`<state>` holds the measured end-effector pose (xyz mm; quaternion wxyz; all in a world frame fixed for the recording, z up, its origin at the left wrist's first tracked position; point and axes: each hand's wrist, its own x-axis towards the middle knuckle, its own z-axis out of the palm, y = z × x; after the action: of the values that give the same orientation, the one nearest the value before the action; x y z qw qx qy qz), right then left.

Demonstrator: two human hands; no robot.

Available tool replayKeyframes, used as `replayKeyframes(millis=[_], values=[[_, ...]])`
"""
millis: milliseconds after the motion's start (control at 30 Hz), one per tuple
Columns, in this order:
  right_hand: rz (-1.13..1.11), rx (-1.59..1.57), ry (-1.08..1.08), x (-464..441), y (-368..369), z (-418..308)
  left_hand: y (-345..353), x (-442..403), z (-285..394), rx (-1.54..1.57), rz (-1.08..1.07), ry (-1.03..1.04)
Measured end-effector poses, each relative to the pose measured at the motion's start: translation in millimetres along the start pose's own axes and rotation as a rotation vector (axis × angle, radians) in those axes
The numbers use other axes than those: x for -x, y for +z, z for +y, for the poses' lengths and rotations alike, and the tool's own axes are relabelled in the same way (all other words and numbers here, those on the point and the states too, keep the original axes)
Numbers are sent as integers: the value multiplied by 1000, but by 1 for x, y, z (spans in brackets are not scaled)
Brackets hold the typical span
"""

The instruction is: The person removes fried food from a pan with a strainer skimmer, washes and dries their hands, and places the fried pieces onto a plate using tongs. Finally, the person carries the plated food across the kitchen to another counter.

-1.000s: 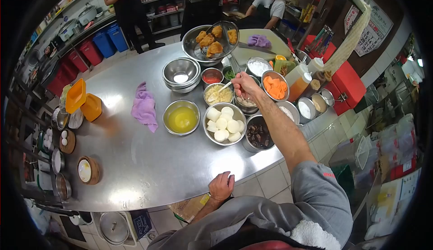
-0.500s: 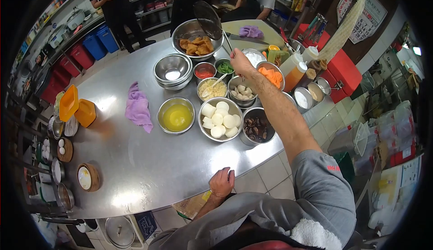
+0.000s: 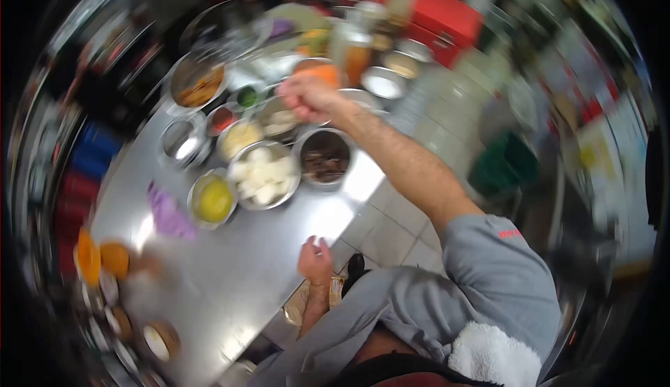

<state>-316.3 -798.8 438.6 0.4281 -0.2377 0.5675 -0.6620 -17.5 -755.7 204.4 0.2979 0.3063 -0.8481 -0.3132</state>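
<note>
At upper centre, right hand [image 3: 307,99] with fingers closed, seemingly around the handle of a wire skimmer [image 3: 227,30]; grip detail lost in blur. Skimmer head at upper left, tilted just beyond the steel mixing bowl [image 3: 180,69], with no load discernible in its mesh. Done, as far as visible: brown fried pieces [image 3: 202,88] already inside that bowl. Seemingly left as they are: white cylindrical chunks [image 3: 262,177] at centre left, dark mushroom pieces [image 3: 326,166] at centre, carrot slices [image 3: 319,74] at upper centre, each in a separate vessel, apparently unmixed. Near lower centre, left hand [image 3: 316,261] loosely curled by the steel table's [image 3: 230,268] near edge, apparently empty.
</note>
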Motion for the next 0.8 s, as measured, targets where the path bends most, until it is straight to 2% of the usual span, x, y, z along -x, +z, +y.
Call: replayKeyframes(millis=[100,167,200,267,367,533,633,700,800], values=[[-70,-375,-59,105,-38,8,4,-2,10,159,-36,-204],[28,-322,-147,191,-61,9,4,-6,24,349,-69,-174],[111,-337,-181,237,-67,7,8,-8,32,374,-185,-101],[245,-358,-268,322,-80,15,23,-11,50,402,-231,-32],[462,-318,-389,447,-88,27,57,-6,88,515,-478,76],[1096,-323,-706,631,-62,62,123,17,152,577,-728,375],[1536,-268,-787,734,-50,83,162,48,192,717,-918,385],[1773,-190,-832,810,-51,107,176,78,219,692,-975,411],[2293,-30,-557,922,-49,141,203,133,246,770,-1064,444]])
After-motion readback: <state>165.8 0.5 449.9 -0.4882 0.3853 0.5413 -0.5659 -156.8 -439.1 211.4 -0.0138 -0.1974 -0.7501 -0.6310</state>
